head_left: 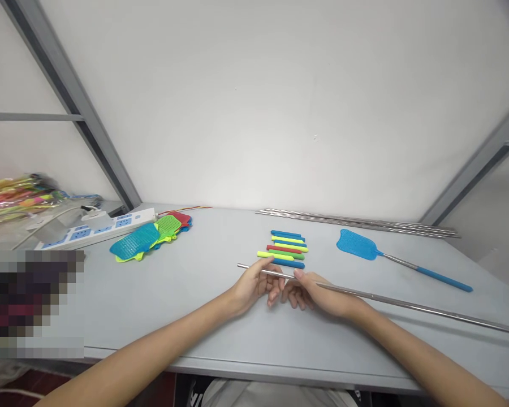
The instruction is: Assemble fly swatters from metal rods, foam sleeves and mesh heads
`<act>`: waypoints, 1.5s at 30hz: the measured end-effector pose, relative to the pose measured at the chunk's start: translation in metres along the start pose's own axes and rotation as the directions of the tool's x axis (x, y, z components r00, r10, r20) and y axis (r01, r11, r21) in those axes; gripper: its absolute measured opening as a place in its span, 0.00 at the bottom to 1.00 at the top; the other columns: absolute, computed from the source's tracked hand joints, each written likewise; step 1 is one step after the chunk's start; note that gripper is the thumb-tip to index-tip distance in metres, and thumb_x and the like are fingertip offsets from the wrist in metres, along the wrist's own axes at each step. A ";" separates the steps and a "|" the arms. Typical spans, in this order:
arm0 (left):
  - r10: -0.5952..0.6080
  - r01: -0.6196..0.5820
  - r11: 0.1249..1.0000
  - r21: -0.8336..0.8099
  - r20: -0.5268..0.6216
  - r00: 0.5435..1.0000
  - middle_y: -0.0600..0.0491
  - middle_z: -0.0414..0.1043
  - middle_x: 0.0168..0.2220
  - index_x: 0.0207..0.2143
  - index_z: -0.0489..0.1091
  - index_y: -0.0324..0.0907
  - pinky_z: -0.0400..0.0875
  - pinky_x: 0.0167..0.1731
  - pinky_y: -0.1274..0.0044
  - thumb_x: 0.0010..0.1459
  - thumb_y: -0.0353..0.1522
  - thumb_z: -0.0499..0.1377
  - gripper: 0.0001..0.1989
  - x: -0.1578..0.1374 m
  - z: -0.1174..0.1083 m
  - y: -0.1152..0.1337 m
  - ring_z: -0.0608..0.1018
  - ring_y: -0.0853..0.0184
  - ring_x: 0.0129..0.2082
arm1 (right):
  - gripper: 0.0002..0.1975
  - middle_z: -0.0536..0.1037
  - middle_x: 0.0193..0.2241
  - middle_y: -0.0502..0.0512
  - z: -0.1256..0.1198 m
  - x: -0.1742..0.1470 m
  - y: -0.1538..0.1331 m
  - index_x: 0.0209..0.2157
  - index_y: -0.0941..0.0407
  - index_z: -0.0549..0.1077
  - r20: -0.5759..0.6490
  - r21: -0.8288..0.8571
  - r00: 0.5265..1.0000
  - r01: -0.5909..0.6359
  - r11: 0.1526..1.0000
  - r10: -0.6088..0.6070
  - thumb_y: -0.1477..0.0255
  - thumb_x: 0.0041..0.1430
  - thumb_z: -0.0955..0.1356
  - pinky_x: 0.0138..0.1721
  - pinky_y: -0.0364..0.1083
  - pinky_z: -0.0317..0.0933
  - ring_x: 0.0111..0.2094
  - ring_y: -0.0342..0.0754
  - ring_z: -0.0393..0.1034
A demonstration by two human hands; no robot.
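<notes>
A long, thin metal rod slants across the table front, its far end running out of view at the right edge. My left hand pinches it close to its left tip. Right beside, my right hand grips the same rod between thumb and fingers. Just beyond the hands lie several coloured plastic handle tubes, among them a blue tube, a yellow tube and a red tube. A blue fly swatter with a metal shaft and blue handle rests to the right.
Blue, green and red swatter heads are piled at the left. Behind them lies a white power strip with a plugged-in cable. Several metal rods lie along the back wall. Bagged colourful items sit at far left.
</notes>
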State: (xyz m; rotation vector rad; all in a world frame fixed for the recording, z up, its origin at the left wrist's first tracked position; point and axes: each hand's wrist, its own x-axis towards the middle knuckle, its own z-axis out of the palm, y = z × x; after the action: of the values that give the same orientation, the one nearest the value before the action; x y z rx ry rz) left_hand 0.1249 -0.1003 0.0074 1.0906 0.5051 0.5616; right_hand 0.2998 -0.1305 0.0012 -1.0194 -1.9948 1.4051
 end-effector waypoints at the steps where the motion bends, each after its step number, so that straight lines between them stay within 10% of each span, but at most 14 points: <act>1: -0.002 0.001 1.000 -0.013 -0.011 1.000 0.55 0.58 0.11 0.20 0.63 0.35 0.58 0.18 0.80 0.55 0.42 0.39 0.24 0.000 -0.001 0.000 0.64 0.72 0.14 | 0.33 0.66 0.19 0.52 0.000 0.000 0.000 0.31 0.62 0.71 -0.002 0.005 1.000 0.001 1.000 -0.001 0.58 0.57 0.44 0.21 0.39 0.51 0.19 0.38 0.57; 8: -0.015 0.015 1.000 -0.009 -0.098 0.995 0.56 0.58 0.11 0.19 0.63 0.35 0.58 0.18 0.80 0.55 0.42 0.40 0.24 0.002 -0.003 -0.001 0.62 0.74 0.13 | 0.36 0.66 0.20 0.53 0.000 -0.001 0.002 0.31 0.62 0.72 0.014 0.040 1.000 0.022 0.999 -0.023 0.57 0.56 0.42 0.20 0.39 0.49 0.20 0.39 0.56; 21: -0.356 0.330 0.929 0.166 0.160 0.921 0.57 0.55 0.06 0.16 0.64 0.35 0.47 0.10 0.82 0.55 0.41 0.39 0.26 -0.006 -0.009 0.001 0.53 0.77 0.06 | 0.40 0.68 0.21 0.56 0.015 -0.015 -0.004 0.30 0.62 0.73 0.222 -0.023 0.968 0.124 0.992 -0.116 0.58 0.55 0.39 0.31 0.42 0.55 0.25 0.42 0.58; 45: -0.292 0.284 0.956 0.068 0.215 0.932 0.61 0.42 0.05 0.15 0.62 0.36 0.45 0.11 0.81 0.55 0.40 0.41 0.24 -0.007 0.004 -0.007 0.47 0.77 0.07 | 0.39 0.69 0.21 0.56 0.018 -0.015 0.003 0.24 0.61 0.72 0.172 0.030 0.972 0.160 0.987 -0.163 0.59 0.56 0.39 0.32 0.43 0.56 0.25 0.42 0.59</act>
State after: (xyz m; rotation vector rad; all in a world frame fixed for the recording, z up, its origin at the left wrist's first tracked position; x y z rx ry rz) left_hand 0.1236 -0.1097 0.0036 1.0743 0.4690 0.1691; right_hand 0.2958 -0.1522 -0.0078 -0.7303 -2.1337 1.4605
